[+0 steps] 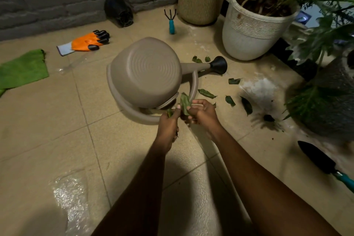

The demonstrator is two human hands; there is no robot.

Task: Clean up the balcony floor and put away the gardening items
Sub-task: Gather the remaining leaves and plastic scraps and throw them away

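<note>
Black trowel (316, 157) cut off lower right; beige tiles (57, 140) wet; left hand (168, 127) clutched leaves (169, 112), right hand (202, 112) pinched one leaf (184, 102).

The tiled floor (57, 140) bore a tipped watering can (145, 71) centrally, gloves (87, 42) at ten o'clock, scattered leaves (206, 93) at three, a trowel (316, 157) at four.

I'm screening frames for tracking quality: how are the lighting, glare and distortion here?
Head view: dim warm light, glare on the wet floor patch, a dark shadow at the lower left, wide-angle bending at the edges, the trowel soft.
</note>
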